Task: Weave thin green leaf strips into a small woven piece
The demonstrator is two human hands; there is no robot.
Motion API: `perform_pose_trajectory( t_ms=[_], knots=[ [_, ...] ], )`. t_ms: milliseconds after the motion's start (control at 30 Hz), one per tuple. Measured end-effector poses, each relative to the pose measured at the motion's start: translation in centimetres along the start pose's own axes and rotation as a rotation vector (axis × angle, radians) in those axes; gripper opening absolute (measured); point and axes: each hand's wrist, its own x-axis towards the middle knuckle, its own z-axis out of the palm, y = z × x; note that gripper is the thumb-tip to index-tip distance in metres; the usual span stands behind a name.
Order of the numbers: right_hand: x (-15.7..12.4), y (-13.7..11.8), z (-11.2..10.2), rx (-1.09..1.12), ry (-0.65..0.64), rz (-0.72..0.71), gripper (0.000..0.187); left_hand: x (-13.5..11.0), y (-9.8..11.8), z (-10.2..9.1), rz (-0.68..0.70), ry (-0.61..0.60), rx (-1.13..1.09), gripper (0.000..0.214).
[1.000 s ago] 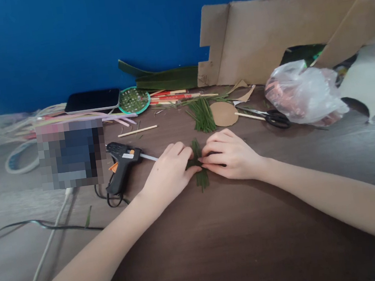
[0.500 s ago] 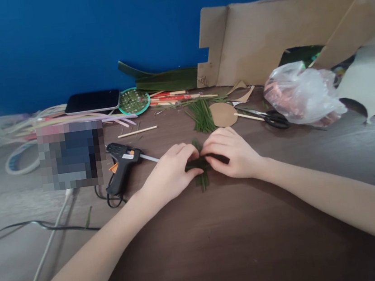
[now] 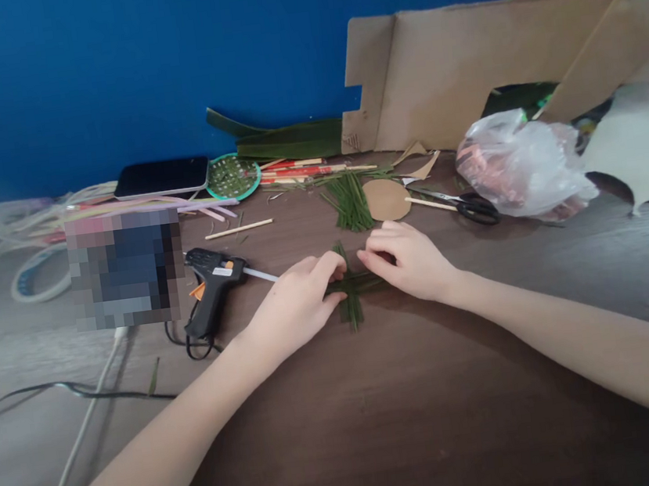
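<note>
Head view, your left hand half-curled at crossed leaf strips, your right hand curled opposite, whether either grips unclear.

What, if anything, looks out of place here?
One green leaf scrap lies alone at the black cable, apart from the leaf strips by the left hand. Blocky pixels hide something beside the glue gun.

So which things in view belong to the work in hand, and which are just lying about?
In the work:
- crossed green strips, between the left hand and right hand
- probably the bundle of matching strips

Lying about, untouched right now:
- glue gun, possibly for use
- scissors, likewise
- cardboard disc, purpose unclear
- black-screened phone
- plastic bag
</note>
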Motion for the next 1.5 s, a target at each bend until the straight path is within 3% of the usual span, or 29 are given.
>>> perform_pose_trajectory(
  t_ms=[167,367,500,633,767,933,1133,1500],
  knots=[
    [0.0,0.3,-0.1,0.042,-0.040,-0.032,0.031,-0.1,-0.2,0.2,0.055,0.027,0.029,0.022],
    [0.2,0.4,-0.2,0.139,0.006,-0.080,0.027,-0.1,-0.3,0.2,0.113,0.046,0.108,0.017],
    [0.4,0.0,-0.4,0.279,0.034,-0.004,0.029,0.0,-0.6,0.2,0.215,0.048,0.164,0.012],
    [0.4,-0.6,-0.5,0.377,0.036,0.088,0.027,-0.1,-0.6,0.3,0.294,0.047,0.227,0.023],
    [0.5,-1.4,-0.4,0.456,0.015,0.085,0.024,-0.3,-0.3,0.5,0.329,0.067,0.384,0.032],
    [0.8,-1.5,-0.3,0.517,-0.023,0.084,0.024,-0.3,0.0,0.6,0.333,0.108,0.427,0.022],
    [1.0,-0.4,0.1,0.252,0.101,0.025,0.014,-0.3,0.3,0.3,0.316,0.106,0.380,0.017],
    [0.9,-0.5,0.7,0.011,-0.064,-0.005,0.042,-0.8,0.4,0.1,0.330,0.094,0.364,0.019]
  ],
)
